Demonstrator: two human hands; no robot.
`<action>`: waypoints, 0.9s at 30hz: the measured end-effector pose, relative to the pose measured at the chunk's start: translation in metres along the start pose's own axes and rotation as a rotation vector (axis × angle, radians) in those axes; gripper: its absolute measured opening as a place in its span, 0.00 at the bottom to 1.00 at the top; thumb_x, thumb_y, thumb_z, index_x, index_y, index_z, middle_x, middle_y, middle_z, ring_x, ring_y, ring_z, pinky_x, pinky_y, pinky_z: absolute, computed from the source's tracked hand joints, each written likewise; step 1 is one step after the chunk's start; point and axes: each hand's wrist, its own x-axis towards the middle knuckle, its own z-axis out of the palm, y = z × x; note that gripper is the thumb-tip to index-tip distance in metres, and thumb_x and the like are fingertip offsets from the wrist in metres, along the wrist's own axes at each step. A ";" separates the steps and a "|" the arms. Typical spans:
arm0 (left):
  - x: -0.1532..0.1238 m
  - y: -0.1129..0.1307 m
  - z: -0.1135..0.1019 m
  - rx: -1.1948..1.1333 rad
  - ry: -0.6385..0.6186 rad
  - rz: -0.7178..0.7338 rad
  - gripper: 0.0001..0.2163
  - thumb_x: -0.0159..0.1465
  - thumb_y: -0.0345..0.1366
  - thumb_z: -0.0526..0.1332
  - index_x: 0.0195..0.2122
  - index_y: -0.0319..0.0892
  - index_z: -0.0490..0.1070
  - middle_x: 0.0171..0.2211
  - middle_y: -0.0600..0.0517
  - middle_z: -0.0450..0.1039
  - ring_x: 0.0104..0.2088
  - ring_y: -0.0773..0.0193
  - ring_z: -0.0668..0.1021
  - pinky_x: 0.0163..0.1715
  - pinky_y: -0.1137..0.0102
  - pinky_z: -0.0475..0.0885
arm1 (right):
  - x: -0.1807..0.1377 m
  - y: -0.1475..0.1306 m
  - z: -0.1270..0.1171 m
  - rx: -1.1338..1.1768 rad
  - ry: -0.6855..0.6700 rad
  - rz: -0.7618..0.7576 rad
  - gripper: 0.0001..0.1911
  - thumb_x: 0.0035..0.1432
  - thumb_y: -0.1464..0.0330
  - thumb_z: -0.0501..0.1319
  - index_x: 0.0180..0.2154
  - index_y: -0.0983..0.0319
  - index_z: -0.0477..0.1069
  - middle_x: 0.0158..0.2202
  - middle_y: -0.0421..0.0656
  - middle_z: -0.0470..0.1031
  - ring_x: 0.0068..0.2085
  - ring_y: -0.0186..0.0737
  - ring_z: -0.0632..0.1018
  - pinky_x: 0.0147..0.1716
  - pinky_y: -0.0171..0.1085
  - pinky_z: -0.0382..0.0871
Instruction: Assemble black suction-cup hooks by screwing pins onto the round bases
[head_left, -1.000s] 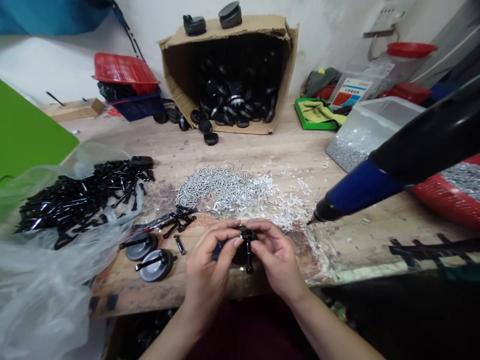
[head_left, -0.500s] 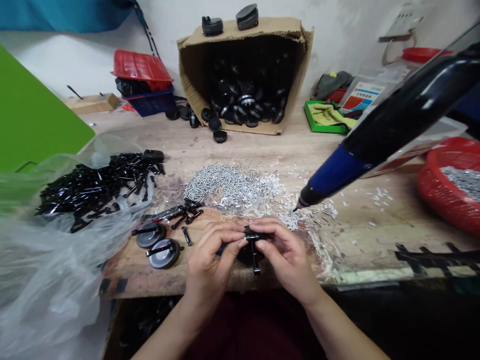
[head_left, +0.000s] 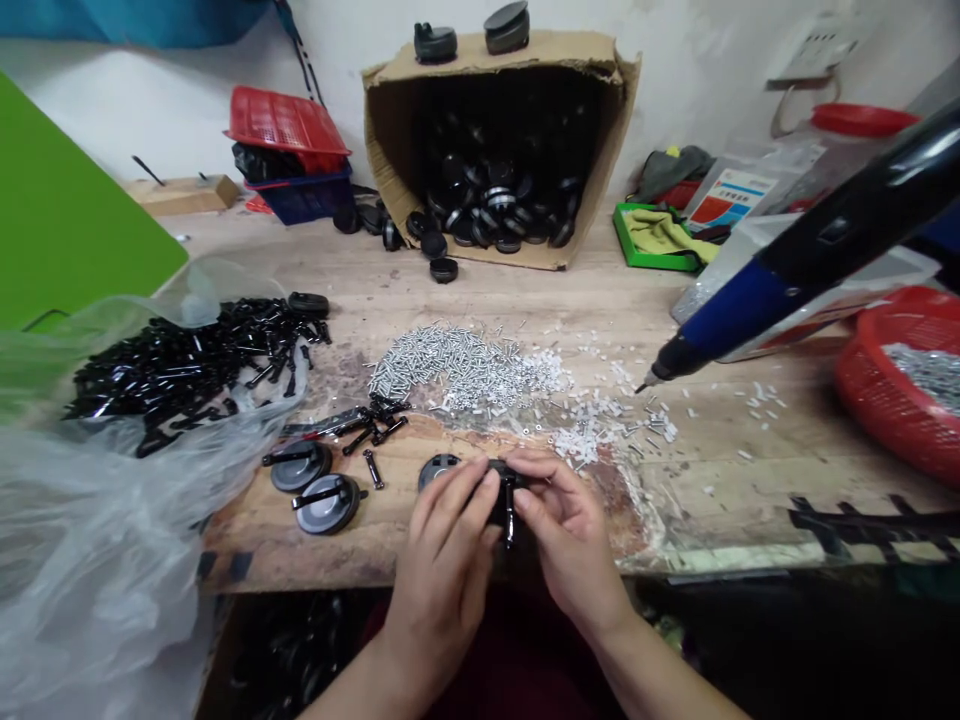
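My left hand (head_left: 450, 540) and my right hand (head_left: 566, 530) meet near the table's front edge, both pinched on a small black round part with a lever (head_left: 504, 490). The lever hangs down between my fingertips. A grey disc (head_left: 437, 469) lies on the wood just left of my left fingers. Two assembled round parts with levers (head_left: 313, 484) lie further left. A heap of small silver screws (head_left: 450, 365) is spread behind my hands.
A blue and black power screwdriver (head_left: 787, 275) hangs over the table at right. A tipped cardboard box (head_left: 499, 150) of black round parts stands at the back. Black levers (head_left: 180, 365) lie on clear plastic at left. A red basket (head_left: 900, 385) sits at right.
The hanging screwdriver has swung to the right, away from my hands. My hands have stayed together on the black part, and a grey disc now shows beside my left fingers.
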 end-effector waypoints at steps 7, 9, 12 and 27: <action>-0.027 0.009 0.014 -0.077 -0.097 -0.019 0.31 0.60 0.26 0.59 0.64 0.39 0.50 0.61 0.37 0.57 0.62 0.52 0.61 0.58 0.56 0.62 | -0.028 0.010 -0.013 -0.079 0.093 0.058 0.10 0.58 0.69 0.61 0.42 0.52 0.73 0.48 0.41 0.71 0.54 0.39 0.70 0.56 0.40 0.63; -0.026 0.009 0.016 -0.165 -0.055 -0.028 0.30 0.60 0.23 0.58 0.63 0.40 0.52 0.60 0.38 0.58 0.61 0.55 0.63 0.58 0.59 0.64 | -0.030 0.009 -0.013 -0.074 0.103 0.034 0.10 0.59 0.69 0.61 0.42 0.52 0.73 0.48 0.41 0.71 0.55 0.39 0.69 0.56 0.40 0.62; -0.020 0.009 0.016 -0.300 0.112 -0.030 0.34 0.57 0.21 0.61 0.62 0.43 0.51 0.58 0.40 0.61 0.59 0.57 0.66 0.57 0.61 0.65 | -0.026 0.004 -0.009 -0.044 0.069 -0.007 0.10 0.59 0.70 0.61 0.42 0.52 0.73 0.48 0.41 0.71 0.54 0.39 0.70 0.56 0.41 0.63; -0.012 0.009 0.008 -0.210 -0.001 -0.067 0.28 0.58 0.22 0.59 0.59 0.43 0.57 0.59 0.43 0.60 0.59 0.58 0.66 0.59 0.61 0.63 | -0.022 0.006 -0.009 -0.019 0.052 -0.047 0.11 0.59 0.72 0.60 0.43 0.53 0.73 0.50 0.42 0.68 0.54 0.39 0.71 0.54 0.39 0.65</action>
